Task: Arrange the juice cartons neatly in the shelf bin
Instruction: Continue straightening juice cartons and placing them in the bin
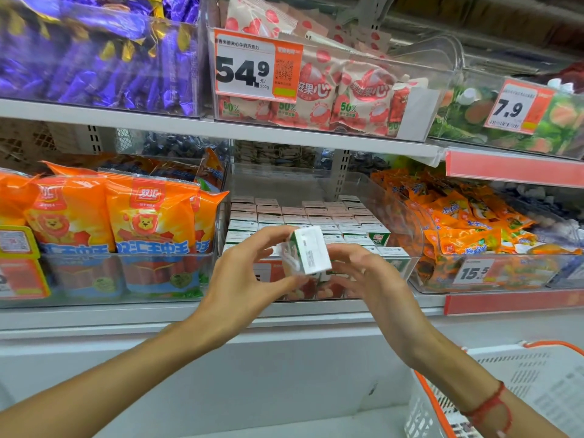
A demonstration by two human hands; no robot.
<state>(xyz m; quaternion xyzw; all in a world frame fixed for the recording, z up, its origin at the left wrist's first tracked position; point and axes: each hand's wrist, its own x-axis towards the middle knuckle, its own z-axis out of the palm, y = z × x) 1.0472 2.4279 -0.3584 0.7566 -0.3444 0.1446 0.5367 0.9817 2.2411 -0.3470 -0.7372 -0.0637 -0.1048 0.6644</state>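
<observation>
A small white and green juice carton (306, 251) is held tilted in front of the clear shelf bin (407, 222). My left hand (249, 273) grips it from the left, fingers above and thumb below. My right hand (366, 276) is just right of it, fingers spread and loosely bent, fingertips near the carton's lower edge; contact cannot be made out. Inside the bin, several rows of matching cartons (303, 216) stand upright with their white tops showing. One green-faced carton (377, 237) stands at the right front.
Orange sausage packs (132, 222) fill the bin on the left, orange snack bags (467, 222) the bin on the right. The upper shelf holds purple sweets (94, 58) and lychee pouches (347, 96). A white basket with an orange rim (518, 390) sits low right.
</observation>
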